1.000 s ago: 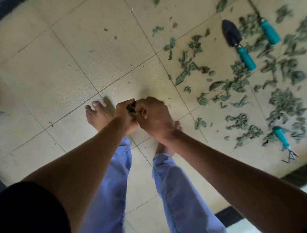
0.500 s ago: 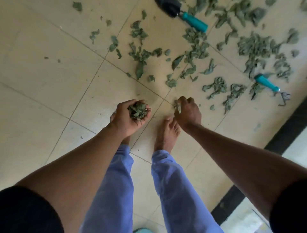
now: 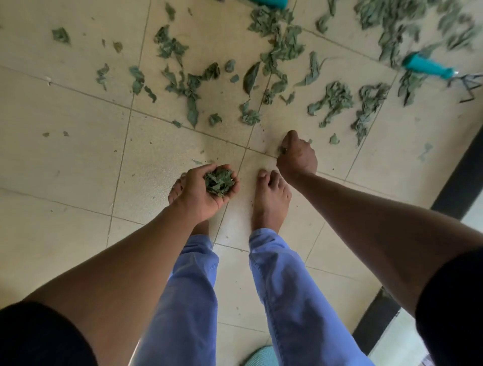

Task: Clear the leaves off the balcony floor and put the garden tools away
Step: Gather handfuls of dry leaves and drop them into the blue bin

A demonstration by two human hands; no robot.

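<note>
My left hand (image 3: 203, 189) is cupped palm-up above my left foot and holds a bunch of green leaves (image 3: 218, 181). My right hand (image 3: 298, 155) is down at the tiled floor (image 3: 78, 146) in front of my right foot, fingers curled around a small leaf (image 3: 282, 149). Many dry green leaves (image 3: 279, 49) lie scattered over the tiles ahead. A teal-handled hand rake (image 3: 428, 67) lies at the far right among them. The teal end of another tool (image 3: 271, 2) shows at the top edge.
My bare feet (image 3: 270, 198) and blue trouser legs stand below the hands. A black floor border (image 3: 454, 177) runs along the right side. A light teal object (image 3: 258, 356) peeks in at the bottom edge.
My hands have parted: the left stays cupped with its leaves, the right has reached forward to the floor. The view has tilted down, so the tools have slid toward the top edge.
</note>
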